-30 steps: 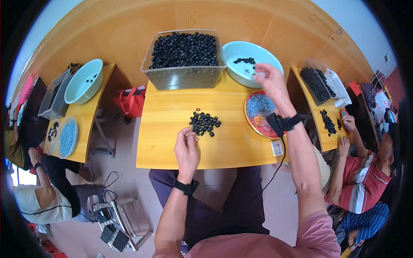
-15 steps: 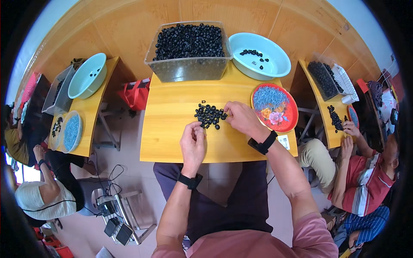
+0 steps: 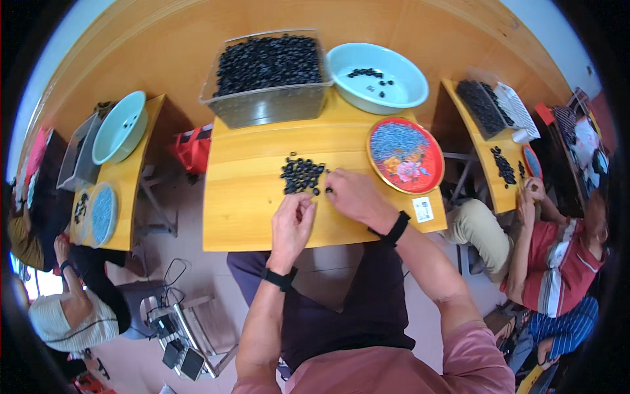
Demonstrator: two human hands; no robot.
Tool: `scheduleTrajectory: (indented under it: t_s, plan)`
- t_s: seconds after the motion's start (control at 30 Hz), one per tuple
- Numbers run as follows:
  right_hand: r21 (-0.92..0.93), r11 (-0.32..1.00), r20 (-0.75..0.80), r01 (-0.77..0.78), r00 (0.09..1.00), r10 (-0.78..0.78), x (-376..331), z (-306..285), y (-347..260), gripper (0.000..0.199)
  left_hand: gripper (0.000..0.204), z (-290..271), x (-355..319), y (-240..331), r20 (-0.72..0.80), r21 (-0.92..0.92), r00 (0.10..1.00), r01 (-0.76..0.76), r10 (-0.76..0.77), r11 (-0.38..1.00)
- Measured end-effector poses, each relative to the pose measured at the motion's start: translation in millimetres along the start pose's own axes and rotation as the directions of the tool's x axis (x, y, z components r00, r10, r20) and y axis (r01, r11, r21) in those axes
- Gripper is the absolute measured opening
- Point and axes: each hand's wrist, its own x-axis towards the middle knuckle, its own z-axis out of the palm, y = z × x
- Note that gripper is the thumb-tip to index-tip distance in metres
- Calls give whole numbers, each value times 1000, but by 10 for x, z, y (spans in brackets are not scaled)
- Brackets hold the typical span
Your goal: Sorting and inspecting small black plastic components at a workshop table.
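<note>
Item: small pile of dark beads point(image 3: 302, 176) at the middle of the yellow table point(image 3: 249, 210), before a clear bin point(image 3: 269, 72) of the same and a pale bowl point(image 3: 377, 79) holding a few; red tray point(image 3: 405, 155) at right. Left hand point(image 3: 292, 223) loosely curled just below the pile, fingertips pinched together, contents not discernible; right hand point(image 3: 351, 196) flat-fingered, touching the pile's right edge. Handling, as judged: draw off few beads at a time, keeping the pile compact so none roll.

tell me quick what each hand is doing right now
Left hand: fingers curled at the near edge of the pile of dark beans; grip cannot be told.
Right hand: beside the pile; grip cannot be told.
</note>
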Motion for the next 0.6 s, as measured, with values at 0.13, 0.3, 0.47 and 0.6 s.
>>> scheduleTrajectory:
  t_s: [0.13,0.3,0.47,0.6]
  plan:
    - [90,995,-4,-32,999,33,-92,18,-60,15,21,-33,-16,52,78,30,997,-22,20,999]
    - [655,703,227,-278,959,168,-191,-5,-144,13,26,-39,-28,43,148,-63,989,-17,26,998]
    - [728,610,240,-312,950,200,-264,18,-90,17,22,-78,-1,109,224,-13,975,5,-2,1000]
    - [788,523,277,-326,945,172,-301,-35,-54,14,22,-77,38,220,261,23,965,-28,21,999]
